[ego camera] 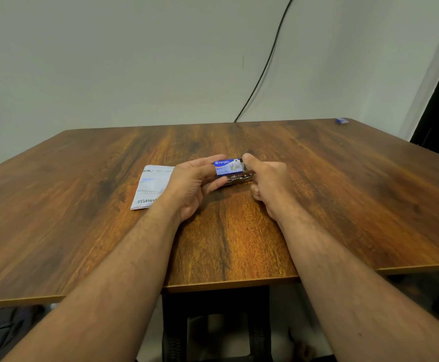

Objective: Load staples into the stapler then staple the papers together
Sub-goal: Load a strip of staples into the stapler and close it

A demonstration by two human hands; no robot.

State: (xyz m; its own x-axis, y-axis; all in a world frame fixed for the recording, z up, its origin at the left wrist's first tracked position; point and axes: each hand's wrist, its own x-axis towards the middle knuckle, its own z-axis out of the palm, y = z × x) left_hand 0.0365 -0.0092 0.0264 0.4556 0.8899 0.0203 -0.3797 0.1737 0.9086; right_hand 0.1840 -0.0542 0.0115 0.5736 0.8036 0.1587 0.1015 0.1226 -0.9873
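Observation:
A small blue and white staple box (pixel 226 166) is held above the middle of the wooden table (pixel 82 205). My left hand (pixel 192 184) grips its left end between thumb and fingers. My right hand (pixel 265 181) pinches its right end, thumb on top. Just under the box lies a dark, shiny stapler (pixel 239 179), mostly hidden by the box and my fingers. A folded stack of white papers (pixel 149 186) with handwriting lies flat to the left, partly covered by my left hand.
A small blue object (pixel 342 120) lies at the far right corner of the table. A black cable (pixel 265 64) runs down the wall behind the table. A dark table frame (pixel 213 322) shows below the near edge.

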